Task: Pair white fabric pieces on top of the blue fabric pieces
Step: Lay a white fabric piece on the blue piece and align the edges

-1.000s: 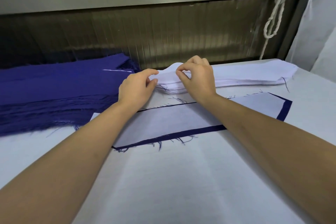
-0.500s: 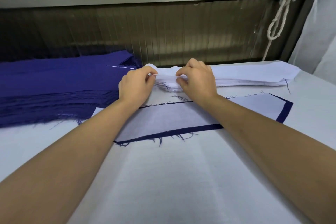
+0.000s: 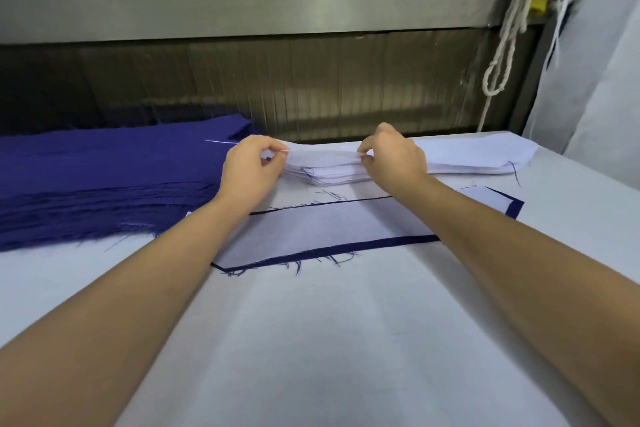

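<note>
**Inspector:** Near edge of the worktop (image 3: 329,340)?

**Assistant:** White covering. Both forearms cross it, reaching toward the far edge.

**Inspector:** Middle of the worktop?

**Assistant:** One white piece (image 3: 329,229) lies flat on a blue piece (image 3: 515,208). Blue shows as a border along the near, far and right sides, with frayed threads on the near side. The forearms hide parts of this pair.

**Inspector:** The hands?

**Assistant:** Left hand (image 3: 249,170) pinches the left end of the top sheet (image 3: 325,154) between thumb and forefinger. Right hand (image 3: 394,159) pinches the same sheet further right, other fingers curled. The sheet stands slightly raised between them.

**Inspector:** And below that sheet?

**Assistant:** The white stack (image 3: 467,159), along the far edge, running toward the far right corner. Loose blue threads lie on and beside it.

**Inspector:** Far left?

**Assistant:** The blue stack (image 3: 104,177), many layers, near side frayed, just beside the left hand.

**Inspector:** Beyond the worktop?

**Assistant:** A metal rail (image 3: 242,10) over a dark ribbed panel. A white rope (image 3: 502,55) hangs at the right.
</note>
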`<state>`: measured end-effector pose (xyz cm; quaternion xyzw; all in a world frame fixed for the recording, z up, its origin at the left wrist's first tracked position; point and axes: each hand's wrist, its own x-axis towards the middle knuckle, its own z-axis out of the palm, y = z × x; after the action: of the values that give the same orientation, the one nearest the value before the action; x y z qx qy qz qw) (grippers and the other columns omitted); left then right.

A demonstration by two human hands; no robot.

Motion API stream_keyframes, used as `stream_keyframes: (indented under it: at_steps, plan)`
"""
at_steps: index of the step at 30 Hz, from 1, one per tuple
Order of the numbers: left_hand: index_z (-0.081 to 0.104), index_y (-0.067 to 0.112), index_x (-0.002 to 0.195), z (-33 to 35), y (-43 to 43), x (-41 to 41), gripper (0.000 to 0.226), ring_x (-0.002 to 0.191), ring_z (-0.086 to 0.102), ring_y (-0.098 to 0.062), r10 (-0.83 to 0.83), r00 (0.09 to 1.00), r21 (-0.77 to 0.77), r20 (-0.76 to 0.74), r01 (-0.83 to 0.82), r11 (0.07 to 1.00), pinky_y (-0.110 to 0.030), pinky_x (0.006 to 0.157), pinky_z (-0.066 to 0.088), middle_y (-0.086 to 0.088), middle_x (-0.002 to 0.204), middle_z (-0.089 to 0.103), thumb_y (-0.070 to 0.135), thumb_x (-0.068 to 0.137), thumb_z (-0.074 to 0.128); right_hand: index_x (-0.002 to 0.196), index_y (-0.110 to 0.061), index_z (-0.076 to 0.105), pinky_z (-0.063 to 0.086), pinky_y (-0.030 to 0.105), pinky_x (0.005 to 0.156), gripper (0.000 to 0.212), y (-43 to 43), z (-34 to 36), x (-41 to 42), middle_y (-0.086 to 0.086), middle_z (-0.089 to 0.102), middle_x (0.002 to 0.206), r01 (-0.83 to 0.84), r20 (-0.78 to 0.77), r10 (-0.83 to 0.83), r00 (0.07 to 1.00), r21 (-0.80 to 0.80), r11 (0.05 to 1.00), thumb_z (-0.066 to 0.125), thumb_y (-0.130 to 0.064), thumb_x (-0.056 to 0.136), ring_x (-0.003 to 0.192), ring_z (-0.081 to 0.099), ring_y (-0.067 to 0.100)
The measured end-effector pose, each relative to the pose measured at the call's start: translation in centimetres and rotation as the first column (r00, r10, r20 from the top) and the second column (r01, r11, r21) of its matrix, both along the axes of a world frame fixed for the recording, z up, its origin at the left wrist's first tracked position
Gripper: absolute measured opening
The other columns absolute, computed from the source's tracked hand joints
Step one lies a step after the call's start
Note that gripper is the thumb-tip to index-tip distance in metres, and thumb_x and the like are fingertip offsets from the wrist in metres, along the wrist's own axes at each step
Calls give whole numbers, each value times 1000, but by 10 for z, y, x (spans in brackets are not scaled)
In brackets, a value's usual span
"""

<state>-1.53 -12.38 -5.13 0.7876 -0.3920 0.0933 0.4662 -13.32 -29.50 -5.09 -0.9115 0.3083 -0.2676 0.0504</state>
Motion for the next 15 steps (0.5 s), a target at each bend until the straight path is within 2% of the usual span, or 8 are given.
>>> stream_keyframes:
  at_steps: [2,5,8,10,12,15]
  plan:
    - [67,14,90,1,7,0,11,81,66,-22,-11,999,-23,-45,10,1000,-25,80,50,-4,101,66,7,90,58,103,-18,68,36,31,67,21,-7,-1,-9,6,51,111,38,-25,-39,999,-12,999,53,-8,92,81,55,29]
    - [70,12,87,0,21,0,8,83,62,-18,-31,995,-18,-99,30,999,-25,81,48,0,92,57,8,88,63,110,-20,66,35,31,71,25,-17,-3,-24,7,52,115,82,-19,-82,996,11,997,47,-12,96,90,57,33]
    - [71,13,84,-2,36,1,6,75,57,-7,-37,992,-1,-118,37,999,-12,68,44,-2,86,47,12,87,66,117,-19,62,36,32,72,31,-22,-5,-37,9,51,119,103,-7,-103,995,28,994,40,-10,98,93,56,36]
    - [72,10,86,-5,46,1,6,76,58,-6,-28,991,9,-132,30,1000,-15,67,45,-2,88,47,12,87,66,115,-17,62,39,32,74,29,-23,-6,-46,9,51,121,88,3,-88,996,45,995,38,-11,98,88,57,37]
    - [72,9,90,-5,57,1,8,80,59,-12,-19,991,30,-133,23,999,-24,77,48,-5,92,50,12,87,66,113,-15,62,43,35,79,28,-22,-6,-55,6,50,124,24,15,-25,1000,73,997,38,-14,99,83,60,37]
    - [72,8,94,-5,72,1,10,84,58,-17,-14,996,92,-85,22,995,-26,83,44,-6,94,53,12,88,65,114,-12,63,43,35,82,26,-17,-6,-67,4,50,126,-119,9,118,993,42,992,41,-15,99,90,61,34]
